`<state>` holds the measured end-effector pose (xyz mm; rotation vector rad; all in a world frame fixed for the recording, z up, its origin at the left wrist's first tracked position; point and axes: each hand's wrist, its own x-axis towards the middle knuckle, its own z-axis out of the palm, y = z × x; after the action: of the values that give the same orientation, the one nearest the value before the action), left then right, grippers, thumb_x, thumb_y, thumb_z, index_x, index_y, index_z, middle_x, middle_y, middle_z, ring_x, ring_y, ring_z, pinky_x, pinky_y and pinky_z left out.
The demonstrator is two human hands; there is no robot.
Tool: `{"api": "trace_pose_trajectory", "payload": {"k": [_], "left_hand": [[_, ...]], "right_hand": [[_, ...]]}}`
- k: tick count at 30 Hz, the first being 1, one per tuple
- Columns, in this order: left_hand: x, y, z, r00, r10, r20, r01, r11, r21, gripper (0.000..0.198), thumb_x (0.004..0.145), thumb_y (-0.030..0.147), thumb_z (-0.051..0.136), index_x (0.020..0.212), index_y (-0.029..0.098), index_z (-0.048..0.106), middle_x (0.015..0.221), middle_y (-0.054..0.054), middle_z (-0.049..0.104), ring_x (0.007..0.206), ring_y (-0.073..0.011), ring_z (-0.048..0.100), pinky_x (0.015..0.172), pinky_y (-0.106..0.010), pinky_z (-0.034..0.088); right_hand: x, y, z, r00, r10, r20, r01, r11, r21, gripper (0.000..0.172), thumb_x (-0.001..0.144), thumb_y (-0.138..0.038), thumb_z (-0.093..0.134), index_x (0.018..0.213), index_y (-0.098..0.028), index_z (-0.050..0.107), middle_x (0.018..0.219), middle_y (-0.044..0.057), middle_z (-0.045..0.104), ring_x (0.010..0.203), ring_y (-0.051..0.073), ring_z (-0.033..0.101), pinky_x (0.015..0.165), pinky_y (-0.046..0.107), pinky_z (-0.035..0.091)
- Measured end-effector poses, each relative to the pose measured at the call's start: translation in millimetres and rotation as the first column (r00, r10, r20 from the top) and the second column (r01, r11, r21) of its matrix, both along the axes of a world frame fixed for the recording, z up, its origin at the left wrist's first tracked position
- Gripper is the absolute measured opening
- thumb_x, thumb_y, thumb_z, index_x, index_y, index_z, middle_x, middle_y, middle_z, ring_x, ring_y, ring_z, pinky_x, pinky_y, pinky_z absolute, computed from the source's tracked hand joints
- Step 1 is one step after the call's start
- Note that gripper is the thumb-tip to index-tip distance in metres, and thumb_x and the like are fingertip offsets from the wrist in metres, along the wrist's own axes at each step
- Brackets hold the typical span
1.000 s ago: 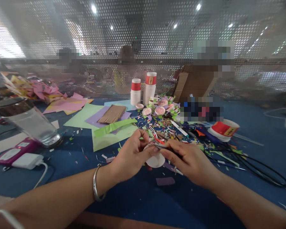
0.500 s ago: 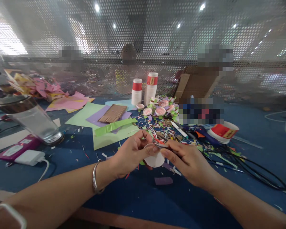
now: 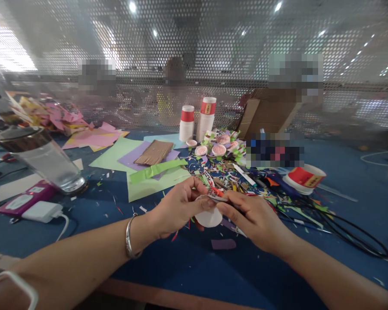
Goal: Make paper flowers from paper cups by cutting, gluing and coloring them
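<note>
My left hand (image 3: 177, 206) and my right hand (image 3: 252, 217) meet over the blue table (image 3: 187, 267), both pinched on a small white paper cup (image 3: 208, 217) held between them. The left thumb and fingers grip the cup's rim from the left. My right fingers close on the rim's right side, with a thin dark tool under that hand that I cannot make out. A silver bangle (image 3: 129, 237) circles my left wrist. Just beyond the hands lies a heap of coloured paper scraps (image 3: 223, 176).
A drinking glass (image 3: 43, 161) stands at the left beside a white charger (image 3: 40, 212). Green and purple paper sheets (image 3: 145, 168), stacked red-and-white cups (image 3: 197, 118), a tipped cup (image 3: 304, 177) and black cables (image 3: 349, 228) lie around. A perforated screen (image 3: 194, 64) stands behind, with people beyond it.
Both hands have stayed together on the cup, with only slight finger shifts at its rim. The view drifted a little.
</note>
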<state>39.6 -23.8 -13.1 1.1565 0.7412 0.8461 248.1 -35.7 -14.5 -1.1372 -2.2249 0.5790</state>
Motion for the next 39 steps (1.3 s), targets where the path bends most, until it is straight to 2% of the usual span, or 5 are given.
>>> {"api": "trace_pose_trajectory", "payload": {"k": [14, 21, 30, 35, 39], "left_hand": [[2.1, 0.1, -1.5, 0.997, 0.01, 0.074, -0.011, 1.0, 0.013, 0.047, 0.077, 0.04, 0.084, 0.09, 0.021, 0.043, 0.064, 0.006, 0.065, 0.051, -0.0084, 0.061, 0.045, -0.018, 0.051], [1.8, 1.3, -3.0, 0.992, -0.044, 0.119, 0.042, 0.999, 0.018, 0.039, 0.082, 0.033, 0.08, 0.091, 0.021, 0.044, 0.064, 0.006, 0.066, 0.05, -0.0077, 0.061, 0.046, -0.017, 0.052], [-2.7, 4.0, 0.3, 0.987, -0.135, 0.087, 0.135, 0.991, 0.006, 0.034, 0.085, 0.034, 0.076, 0.098, 0.021, 0.048, 0.065, 0.005, 0.066, 0.05, -0.0091, 0.06, 0.046, -0.02, 0.053], [-3.1, 5.4, 2.0, 0.998, -0.047, 0.031, 0.047, 0.999, 0.016, 0.035, 0.081, 0.032, 0.08, 0.093, 0.019, 0.049, 0.064, 0.005, 0.067, 0.051, -0.0073, 0.061, 0.049, -0.017, 0.047], [-3.8, 5.6, 5.2, 1.0, -0.001, -0.019, 0.002, 0.998, 0.058, 0.033, 0.082, 0.03, 0.079, 0.091, 0.019, 0.049, 0.062, 0.006, 0.065, 0.05, -0.006, 0.058, 0.05, -0.017, 0.044]], "right_hand": [[0.6, -2.3, 0.5, 0.997, -0.008, -0.074, -0.001, 0.992, -0.123, 0.042, 0.102, -0.051, 0.048, 0.073, -0.021, 0.048, 0.063, -0.005, 0.043, 0.056, 0.011, 0.041, 0.054, 0.027, 0.029], [1.7, -4.2, 0.4, 0.993, -0.011, -0.121, -0.011, 0.985, -0.173, 0.045, 0.102, -0.054, 0.046, 0.071, -0.021, 0.048, 0.063, -0.005, 0.042, 0.056, 0.011, 0.039, 0.053, 0.027, 0.028], [-0.4, -5.3, 5.9, 0.946, 0.017, -0.324, -0.148, 0.911, -0.384, 0.047, 0.102, -0.057, 0.048, 0.071, -0.02, 0.046, 0.062, -0.006, 0.036, 0.053, 0.008, 0.03, 0.047, 0.026, 0.022], [0.1, -1.7, 6.4, 0.919, -0.033, -0.394, -0.166, 0.873, -0.459, 0.048, 0.097, -0.062, 0.052, 0.074, -0.021, 0.047, 0.06, -0.009, 0.03, 0.05, 0.007, 0.025, 0.046, 0.025, 0.019], [-0.7, -0.4, 7.8, 0.939, -0.046, -0.342, -0.111, 0.898, -0.426, 0.043, 0.094, -0.06, 0.058, 0.08, -0.02, 0.053, 0.068, -0.005, 0.041, 0.058, 0.008, 0.037, 0.05, 0.023, 0.027]]}}
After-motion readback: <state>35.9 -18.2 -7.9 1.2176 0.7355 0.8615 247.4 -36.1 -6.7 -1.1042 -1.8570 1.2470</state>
